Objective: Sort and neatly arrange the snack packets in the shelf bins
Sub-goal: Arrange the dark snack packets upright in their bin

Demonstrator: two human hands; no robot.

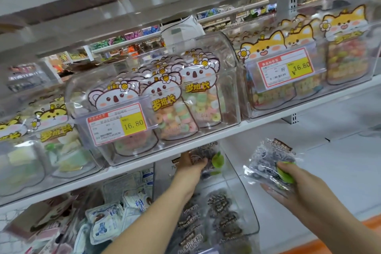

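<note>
Reaching under the white shelf edge (206,140), my left hand (189,166) has its fingers closed on a dark plum packet (208,159) at the back of the clear bin (245,198) on the lower shelf. My right hand (299,187) is to the right of that bin, out in the open, fingers clamped around a second packet (268,161) of the same sort, thumb on its green patch. More dark packets (218,218) lie loose in the bin, below the left hand.

These should handle light and soft: thin crinkly film over lumpy contents (slippery, I'd judge, from the glare). Pinching the flat sealed top edge or cupping the body broadside looks safest; squeezing hard would likely crush what's inside. The blur under the shelf means I can't quite tell whether the left packet is lifted or resting on the others.
</note>
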